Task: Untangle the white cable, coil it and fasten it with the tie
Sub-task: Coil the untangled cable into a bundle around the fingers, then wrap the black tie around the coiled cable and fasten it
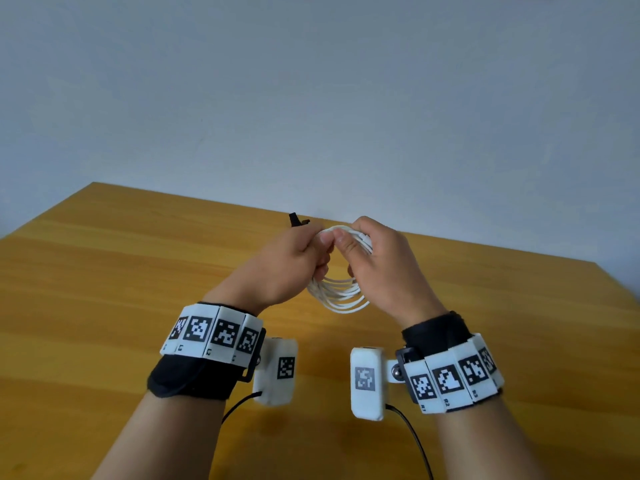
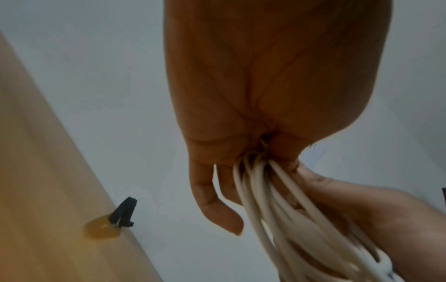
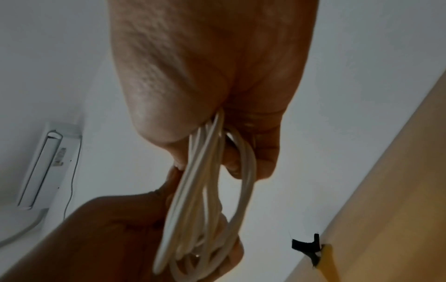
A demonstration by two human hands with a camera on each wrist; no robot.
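Observation:
The white cable (image 1: 341,292) is wound into a coil of several loops, held in the air above the wooden table (image 1: 138,271). My left hand (image 1: 294,261) grips the coil's left side, and its loops (image 2: 260,190) run out of the curled fingers. My right hand (image 1: 374,265) grips the right side of the coil (image 3: 207,171), thumb tips nearly touching at the top. The black tie (image 1: 296,220) lies on the table near the far edge, just beyond my left hand, also visible as the tie (image 2: 124,212) and the tie (image 3: 307,246).
A pale wall (image 1: 311,98) rises behind the table's far edge. A white wall-mounted unit (image 3: 46,167) with a thin cord shows in the right wrist view. Thin black wires (image 1: 412,434) run from the wrist cameras toward me.

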